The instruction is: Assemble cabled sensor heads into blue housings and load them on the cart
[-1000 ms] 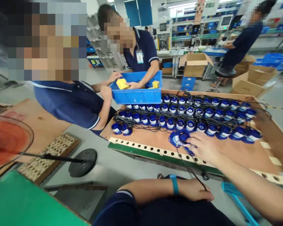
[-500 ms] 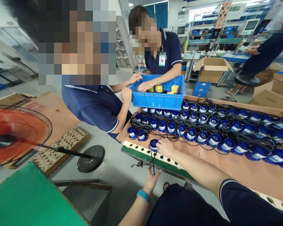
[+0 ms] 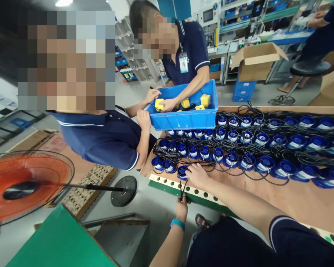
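Observation:
My right hand rests on a blue round part at the near left corner of a wooden board, fingers curled on it. A black cable runs down from that part over the board's edge. My left hand, with a blue wristband, is below the edge and pinches the cable's lower end. Several rows of the same blue round parts with black cables lie across the board.
Two people in dark blue shirts stand at the board's far left end, hands in a blue bin holding yellow blocks. An orange fan on a stand is at the left, a green surface below it. Cardboard boxes and a stool stand behind.
My right hand carried a blue part from the board's middle to its left corner and set it at the row's end. My left hand rose from my lap to the hanging cable.

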The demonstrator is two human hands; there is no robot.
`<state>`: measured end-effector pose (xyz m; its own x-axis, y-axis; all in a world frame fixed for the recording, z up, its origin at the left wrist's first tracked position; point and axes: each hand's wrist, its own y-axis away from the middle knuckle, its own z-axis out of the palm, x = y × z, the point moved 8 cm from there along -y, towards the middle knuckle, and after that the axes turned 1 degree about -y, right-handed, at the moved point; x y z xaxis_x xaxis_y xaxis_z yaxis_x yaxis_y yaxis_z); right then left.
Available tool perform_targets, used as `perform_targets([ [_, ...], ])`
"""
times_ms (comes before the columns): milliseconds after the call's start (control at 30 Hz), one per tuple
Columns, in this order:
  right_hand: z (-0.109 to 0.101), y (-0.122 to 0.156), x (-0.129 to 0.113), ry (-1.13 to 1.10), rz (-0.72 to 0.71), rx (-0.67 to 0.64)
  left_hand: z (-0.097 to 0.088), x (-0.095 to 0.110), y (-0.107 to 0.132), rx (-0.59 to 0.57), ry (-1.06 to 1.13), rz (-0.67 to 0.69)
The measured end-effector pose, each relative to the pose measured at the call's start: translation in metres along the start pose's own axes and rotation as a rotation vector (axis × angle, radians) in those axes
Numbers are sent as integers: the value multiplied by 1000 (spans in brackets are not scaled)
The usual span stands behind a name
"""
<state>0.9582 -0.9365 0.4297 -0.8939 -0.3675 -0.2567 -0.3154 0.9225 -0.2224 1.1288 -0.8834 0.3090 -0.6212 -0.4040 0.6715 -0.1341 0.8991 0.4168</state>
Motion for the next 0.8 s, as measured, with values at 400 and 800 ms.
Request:
perform_targets([
  [400,-2,-18,2,62,74,42,-1,46,79,-722,433,21],
  [800,-7,167,-29,-1195,609,239,-46,149,113,-1096,739,-254],
])
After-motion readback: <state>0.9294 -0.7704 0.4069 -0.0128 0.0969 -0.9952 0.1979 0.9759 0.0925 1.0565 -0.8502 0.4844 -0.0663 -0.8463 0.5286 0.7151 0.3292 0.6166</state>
